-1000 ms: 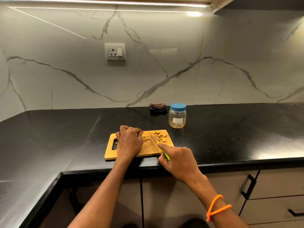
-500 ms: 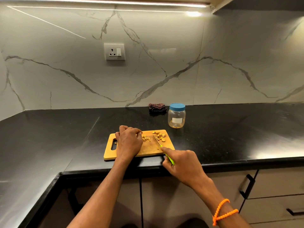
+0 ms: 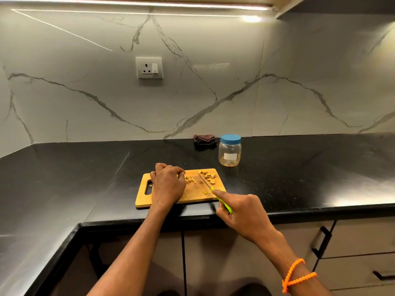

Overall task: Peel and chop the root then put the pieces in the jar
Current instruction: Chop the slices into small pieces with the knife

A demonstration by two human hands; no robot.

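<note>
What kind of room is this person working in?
Most likely a home kitchen: a black stone countertop with cabinets beneath, a marble-look backsplash, and a wooden cutting board with chopped root pieces.

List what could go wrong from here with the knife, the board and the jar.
1. The left hand has its fingertips near the knife blade; a slip might nick them.
2. The cutting board lies near the counter edge, so pieces could fall off.
3. The jar still has its lid on.

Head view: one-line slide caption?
Right hand slices root pieces with knife on board; jar lidded.
</note>
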